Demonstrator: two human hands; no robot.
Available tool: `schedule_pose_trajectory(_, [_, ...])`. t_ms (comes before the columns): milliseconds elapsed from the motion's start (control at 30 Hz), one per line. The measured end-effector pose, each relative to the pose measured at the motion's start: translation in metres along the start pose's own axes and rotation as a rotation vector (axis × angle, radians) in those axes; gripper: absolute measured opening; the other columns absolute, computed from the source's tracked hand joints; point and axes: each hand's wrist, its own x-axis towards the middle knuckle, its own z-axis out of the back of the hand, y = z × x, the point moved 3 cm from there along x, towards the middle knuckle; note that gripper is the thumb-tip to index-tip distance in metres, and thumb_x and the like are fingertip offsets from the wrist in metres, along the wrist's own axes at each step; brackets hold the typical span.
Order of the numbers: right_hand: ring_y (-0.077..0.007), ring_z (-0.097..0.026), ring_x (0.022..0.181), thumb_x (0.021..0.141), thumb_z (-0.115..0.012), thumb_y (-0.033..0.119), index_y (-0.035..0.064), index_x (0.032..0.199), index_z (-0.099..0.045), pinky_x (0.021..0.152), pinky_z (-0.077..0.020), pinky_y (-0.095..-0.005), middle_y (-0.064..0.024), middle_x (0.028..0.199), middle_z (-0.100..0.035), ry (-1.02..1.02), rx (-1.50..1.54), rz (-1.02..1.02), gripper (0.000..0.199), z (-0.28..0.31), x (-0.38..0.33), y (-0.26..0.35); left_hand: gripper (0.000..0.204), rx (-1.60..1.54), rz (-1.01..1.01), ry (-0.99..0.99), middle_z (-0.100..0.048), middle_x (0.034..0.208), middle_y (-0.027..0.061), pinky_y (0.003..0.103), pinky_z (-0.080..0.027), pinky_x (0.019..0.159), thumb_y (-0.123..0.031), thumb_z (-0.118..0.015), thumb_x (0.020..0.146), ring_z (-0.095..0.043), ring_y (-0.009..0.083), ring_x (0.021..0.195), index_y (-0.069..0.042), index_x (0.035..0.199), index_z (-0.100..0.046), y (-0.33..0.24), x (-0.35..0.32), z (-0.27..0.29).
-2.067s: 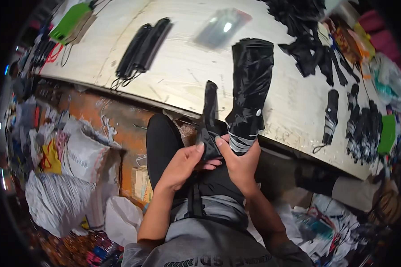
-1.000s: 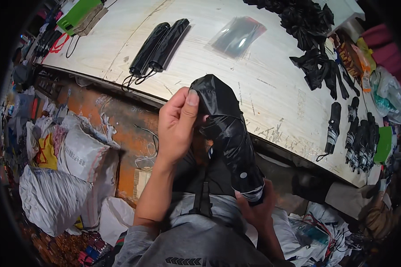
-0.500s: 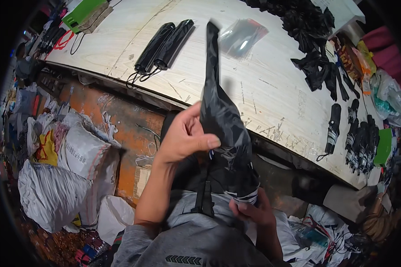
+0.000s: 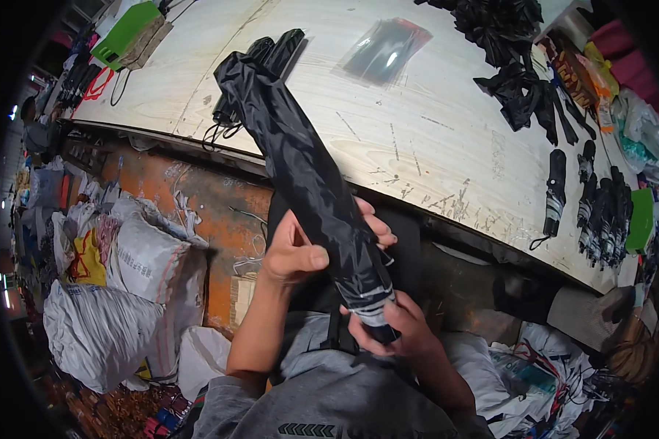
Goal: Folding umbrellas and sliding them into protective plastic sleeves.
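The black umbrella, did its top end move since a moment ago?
Yes. The folded black umbrella has tipped left: its top now lies over the two sleeved umbrellas on the wooden table, not beside the clear plastic bag.

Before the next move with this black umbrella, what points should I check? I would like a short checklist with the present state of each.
1. Right hand grips the handle end of the umbrella: ok.
2. Left hand wraps the cloth around the middle: ok, thumb on front, fingers behind.
3. Cloth is gathered evenly along the shaft: not ok, the far end looks loose and bunched.
4. Closing strap is fastened: cannot tell, it is not visible.
5. Umbrella is apart from the folded umbrellas on the table: cannot tell, its far end overlaps them in the view.
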Motion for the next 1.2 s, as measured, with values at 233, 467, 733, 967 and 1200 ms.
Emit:
schedule_pose_trajectory(233, [-0.0089, -0.045, 0.056, 0.1, -0.057, 0.022, 0.0002, 0.112, -0.06, 0.052, -0.0353, -0.0223, -0.0047, 0.075, -0.062, -0.146, -0.22, -0.026, 0.025, 0.001, 0.017, 0.023, 0.073, 0.175, -0.002, -0.171, -0.062, 0.127, 0.0279, 0.051, -0.049, 0.104, -0.014, -0.072, 0.079, -0.062, 0.042, 0.12, 0.008, 0.141, -0.041, -0.006, -0.01, 0.01])
schedule_pose_trajectory(467, [-0.0075, -0.042, 0.054, 0.1, -0.055, 0.02, 0.001, 0.108, -0.057, 0.05, -0.0322, -0.0221, -0.0026, 0.067, -0.054, -0.246, -0.773, 0.227, 0.021, 0.001, 0.023, 0.024, 0.066, 0.069, -0.128, -0.326, -0.062, 0.127, 0.0291, 0.049, -0.051, 0.103, -0.013, -0.071, 0.084, -0.063, 0.041, 0.119, 0.01, 0.139, -0.043, -0.005, -0.01, 0.019])
schedule_pose_trajectory(733, [-0.012, -0.046, 0.056, 0.096, -0.064, 0.02, -0.0006, 0.107, -0.058, 0.053, -0.0372, -0.027, -0.0037, 0.069, -0.058, -0.365, -0.97, 0.279, 0.024, -0.016, 0.026, 0.036, 0.066, 0.145, -0.01, -0.337, -0.062, 0.128, 0.0272, 0.045, -0.053, 0.099, -0.022, -0.071, 0.09, -0.066, 0.0364, 0.115, 0.009, 0.141, -0.041, 0.022, -0.024, 0.015])
schedule_pose_trajectory(967, [-0.0108, -0.045, 0.057, 0.089, -0.072, 0.014, -0.0009, 0.104, -0.058, 0.054, -0.0374, -0.0267, -0.0029, 0.069, -0.058, -0.438, -1.178, 0.178, 0.025, -0.016, 0.01, 0.047, 0.052, 0.124, -0.168, -0.523, -0.065, 0.117, 0.0227, 0.042, -0.056, 0.093, -0.027, -0.062, 0.098, -0.069, 0.0332, 0.104, 0.006, 0.134, -0.045, 0.019, -0.016, 0.011])
schedule_pose_trajectory(1200, [-0.0126, -0.05, 0.057, 0.084, -0.079, 0.011, -0.0025, 0.105, -0.059, 0.055, -0.0408, -0.0275, -0.0056, 0.07, -0.062, -0.251, -1.057, 0.188, 0.032, 0.005, 0.011, 0.035, 0.039, -0.051, -0.048, -0.645, -0.068, 0.103, 0.0178, 0.038, -0.057, 0.086, -0.027, -0.054, 0.103, -0.07, 0.0286, 0.095, 0.002, 0.127, -0.049, 0.025, -0.01, 0.006])
